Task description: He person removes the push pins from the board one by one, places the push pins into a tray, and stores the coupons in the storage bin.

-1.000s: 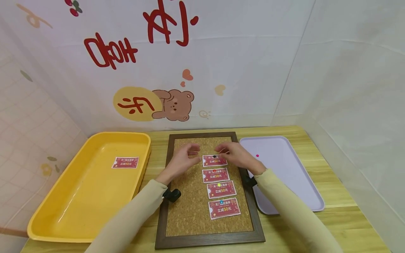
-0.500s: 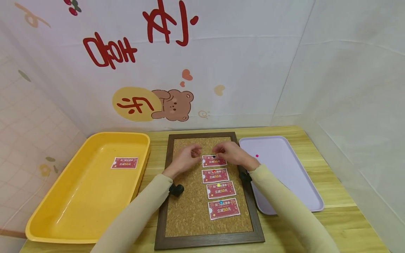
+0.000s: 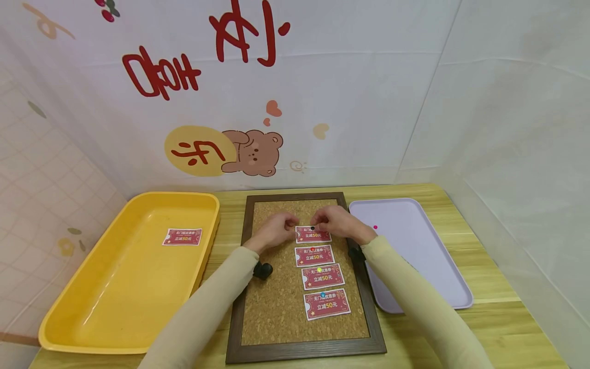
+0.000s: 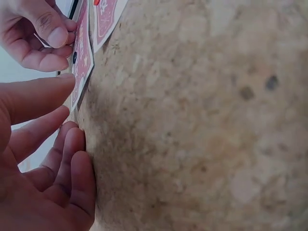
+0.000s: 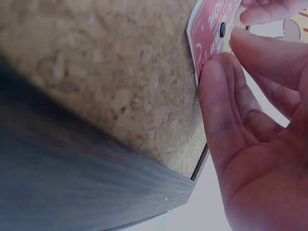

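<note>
A red-and-white coupon (image 3: 306,238) lies at the top of a framed cork board (image 3: 272,307), with a black pushpin (image 5: 222,30) at its upper middle. My left hand (image 3: 276,229) is at its left edge, fingertips resting on the cork and thumb apart from them in the left wrist view. At the opposite end, my right hand (image 5: 264,125) touches the coupon's edge with its fingers, the thumb beside the pushpin. Neither hand is seen gripping anything. Below are coupons with a red pushpin (image 3: 312,249), a yellow pushpin (image 3: 319,269) and a blue pushpin (image 3: 322,294).
Left of the board stands a yellow tray (image 3: 138,287) with one more coupon (image 3: 182,237) inside. A lilac tray (image 3: 428,256) lies to the right, partly under my right forearm, with a pink pushpin (image 3: 375,227) on it. A printed wall cloth (image 3: 359,102) rises behind the table.
My left hand has moved right, closer to the top coupon's left edge. My right hand has shifted slightly left over the coupon's right end. Coupons and pushpins stay in place.
</note>
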`<state>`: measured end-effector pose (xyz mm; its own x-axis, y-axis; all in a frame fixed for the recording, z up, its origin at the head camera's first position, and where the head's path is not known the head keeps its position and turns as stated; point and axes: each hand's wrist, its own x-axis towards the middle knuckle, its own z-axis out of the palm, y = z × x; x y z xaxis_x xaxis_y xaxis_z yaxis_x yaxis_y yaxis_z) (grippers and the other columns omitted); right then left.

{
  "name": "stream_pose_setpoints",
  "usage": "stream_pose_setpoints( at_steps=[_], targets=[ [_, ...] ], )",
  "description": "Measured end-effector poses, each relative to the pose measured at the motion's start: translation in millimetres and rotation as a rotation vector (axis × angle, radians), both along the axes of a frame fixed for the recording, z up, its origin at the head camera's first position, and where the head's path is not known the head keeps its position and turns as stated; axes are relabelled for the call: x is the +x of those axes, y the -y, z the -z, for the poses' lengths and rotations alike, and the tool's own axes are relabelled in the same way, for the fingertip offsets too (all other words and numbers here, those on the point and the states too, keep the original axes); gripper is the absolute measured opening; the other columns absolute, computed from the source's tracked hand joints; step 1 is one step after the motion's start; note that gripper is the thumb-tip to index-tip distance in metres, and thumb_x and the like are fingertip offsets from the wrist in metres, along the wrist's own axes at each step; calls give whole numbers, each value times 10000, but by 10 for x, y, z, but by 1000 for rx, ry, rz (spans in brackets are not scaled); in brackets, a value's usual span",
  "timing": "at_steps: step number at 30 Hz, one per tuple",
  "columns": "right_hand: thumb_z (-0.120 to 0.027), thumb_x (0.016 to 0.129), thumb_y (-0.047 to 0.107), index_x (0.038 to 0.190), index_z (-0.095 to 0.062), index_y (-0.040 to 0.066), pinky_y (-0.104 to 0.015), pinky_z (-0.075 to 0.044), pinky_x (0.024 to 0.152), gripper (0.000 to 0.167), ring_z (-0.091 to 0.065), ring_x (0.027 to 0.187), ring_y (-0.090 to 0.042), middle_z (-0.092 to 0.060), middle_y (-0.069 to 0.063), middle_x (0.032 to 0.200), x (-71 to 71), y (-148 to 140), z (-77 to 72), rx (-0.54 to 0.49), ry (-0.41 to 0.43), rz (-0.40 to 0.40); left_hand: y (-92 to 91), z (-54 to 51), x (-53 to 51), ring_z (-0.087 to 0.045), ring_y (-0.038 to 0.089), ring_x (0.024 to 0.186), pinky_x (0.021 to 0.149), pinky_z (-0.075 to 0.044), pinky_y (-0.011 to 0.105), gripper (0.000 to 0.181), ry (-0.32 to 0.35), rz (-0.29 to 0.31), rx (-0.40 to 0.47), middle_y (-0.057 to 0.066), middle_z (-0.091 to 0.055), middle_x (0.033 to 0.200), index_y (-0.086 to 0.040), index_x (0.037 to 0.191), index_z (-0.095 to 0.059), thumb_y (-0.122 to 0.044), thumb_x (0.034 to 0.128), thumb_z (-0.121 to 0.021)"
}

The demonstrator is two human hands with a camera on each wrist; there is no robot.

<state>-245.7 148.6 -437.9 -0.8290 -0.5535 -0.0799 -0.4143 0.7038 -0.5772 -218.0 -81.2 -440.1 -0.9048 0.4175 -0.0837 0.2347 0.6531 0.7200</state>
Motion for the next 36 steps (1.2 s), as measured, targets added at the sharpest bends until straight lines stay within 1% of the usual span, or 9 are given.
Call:
stream_pose_setpoints(
  at_steps=[3, 5, 9, 14, 18, 22, 26, 31, 36],
  targets=[
    [-708, 970, 73, 1027, -777, 85, -386, -530, 861, 90, -644, 904, -142, -746, 0, 973, -15, 1, 9, 8, 1, -7, -25, -1, -3, -606, 271, 1011, 900, -498, 434, 263, -20, 6, -40, 122, -661, 1117, -15, 1169, -732, -61, 911, -754],
    [-710, 968, 73, 1021, -777, 90, -373, -522, 850, 87, -632, 891, -136, -743, 5, 967, -19, 4, 7, 12, 5, -5, -43, -2, -3, -596, 266, 1005, 896, -491, 436, 235, -28, 0, -61, 113, -654, 1111, -34, 1138, -743, -74, 907, -761],
    [-713, 963, 70, 1011, -778, 98, -361, -508, 838, 86, -618, 879, -134, -742, 12, 958, -22, 8, 1, 15, 15, 1, -67, 8, -2, -585, 250, 1017, 920, -485, 441, 226, -20, -22, -74, 100, -648, 1110, -50, 1126, -746, -95, 906, -765],
    [-711, 956, 49, 993, -776, 94, -366, -505, 831, 88, -616, 868, -134, -742, 12, 944, -24, 9, 2, 8, 14, -12, -83, 19, 6, -581, 265, 1058, 962, -477, 461, 228, -14, -42, -55, 110, -637, 1127, -40, 1123, -741, -76, 899, -760],
    [-718, 950, 40, 982, -768, 84, -357, -499, 821, 74, -604, 847, -135, -734, 8, 926, -18, 19, -5, -1, 17, -16, -90, 28, 7, -572, 262, 1073, 977, -467, 453, 219, -15, -59, -46, 100, -628, 1126, -53, 1113, -740, -74, 895, -760],
    [-722, 943, 33, 967, -756, 72, -335, -487, 784, 58, -588, 804, -130, -722, 3, 894, -25, 27, 4, -9, 12, -19, -99, 40, -5, -571, 216, 976, 905, -475, 404, 199, -27, -66, -35, 87, -643, 1050, -63, 1083, -747, -53, 885, -758],
    [-722, 937, 29, 957, -750, 66, -322, -479, 753, 50, -575, 773, -126, -715, 0, 872, -31, 27, 14, -19, 10, -20, -115, 37, -9, -580, 189, 911, 853, -482, 373, 235, -18, -58, -6, 91, -666, 1012, -42, 1134, -737, -34, 900, -740],
    [-722, 936, 29, 954, -750, 64, -312, -479, 748, 48, -571, 766, -122, -713, 7, 860, -42, 39, 33, -21, 18, -22, -129, 20, 15, -618, 204, 918, 848, -507, 381, 292, 4, -29, 43, 104, -690, 1024, 5, 1228, -699, -3, 936, -683],
    [-720, 938, 28, 940, -743, 70, -299, -483, 729, 48, -572, 756, -116, -707, 10, 850, -51, 38, 55, -24, 29, -19, -139, 40, 14, -658, 219, 939, 862, -528, 394, 266, 1, -23, 70, 116, -714, 1045, -2, 1222, -711, 10, 960, -662]
  ],
)
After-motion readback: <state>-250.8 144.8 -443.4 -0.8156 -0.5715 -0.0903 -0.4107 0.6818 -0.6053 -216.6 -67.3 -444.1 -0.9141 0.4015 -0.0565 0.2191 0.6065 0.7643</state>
